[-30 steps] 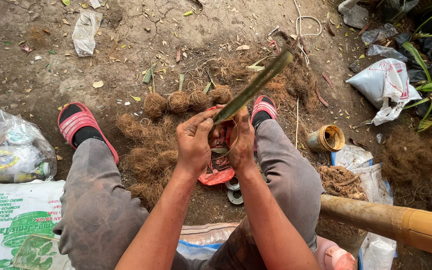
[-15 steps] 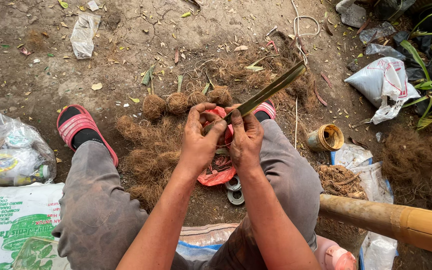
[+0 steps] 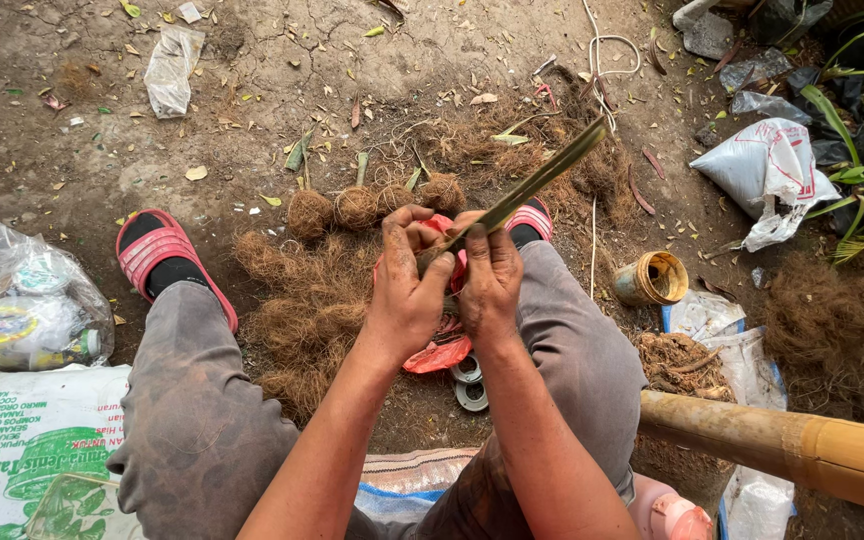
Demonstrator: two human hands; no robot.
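Brown fibre [image 3: 297,310] lies heaped on the dirt ground [image 3: 82,150] between the two knees, with four fibre balls [image 3: 357,207] in a row at its far edge. I see both hands raised together over the heap. Left hand [image 3: 404,290]: grip shut round the lower end of a long green leaf strip [image 3: 532,185], thumb side up. Right hand [image 3: 490,280]: grip also closed on the same strip, just beside the left, touching it. The strip slants up and away to the right, its tip well clear of the hands. Something red [image 3: 439,353] shows under the hands; I cannot tell what it is.

Packages: white sack with green print [image 3: 22,450] at lower left; clear plastic bag [image 3: 17,310] above it, with a yellow-ringed label inside; white bag with red print [image 3: 767,170] at upper right; small open tin [image 3: 652,278] right of the knee. Bamboo pole [image 3: 782,445] crosses lower right.
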